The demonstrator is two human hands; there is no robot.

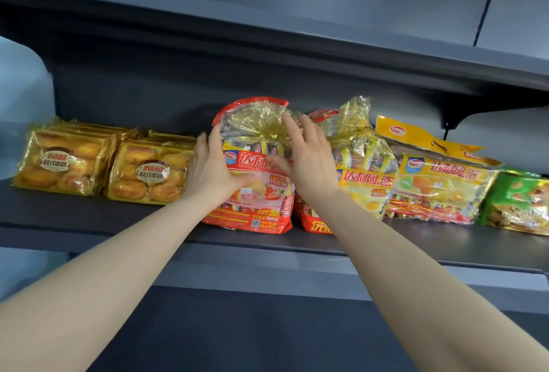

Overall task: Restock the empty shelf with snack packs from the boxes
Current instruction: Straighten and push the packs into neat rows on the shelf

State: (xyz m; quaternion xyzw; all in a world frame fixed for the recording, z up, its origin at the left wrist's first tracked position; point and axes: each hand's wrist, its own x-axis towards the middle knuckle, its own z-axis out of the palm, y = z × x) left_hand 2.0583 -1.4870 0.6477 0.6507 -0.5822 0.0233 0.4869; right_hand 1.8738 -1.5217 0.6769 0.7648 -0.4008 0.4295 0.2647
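Note:
A large red snack bag [255, 193] with a gold, crinkled top stands upright on the dark shelf [89, 217], near its middle. My left hand [212, 169] lies flat against the bag's left front, fingers straight. My right hand [306, 154] presses on the bag's upper right with spread fingers. Behind my right wrist a second red bag [315, 223] peeks out. Two stacks of yellow cake packs [62, 160] [148, 172] sit to the left.
Right of the red bags lean two yellow pie bags [365, 181] [439, 187], then a green pack [517, 202] at the far right. An upper shelf [267, 53] overhangs closely. The shelf's front strip in front of the cake packs is bare.

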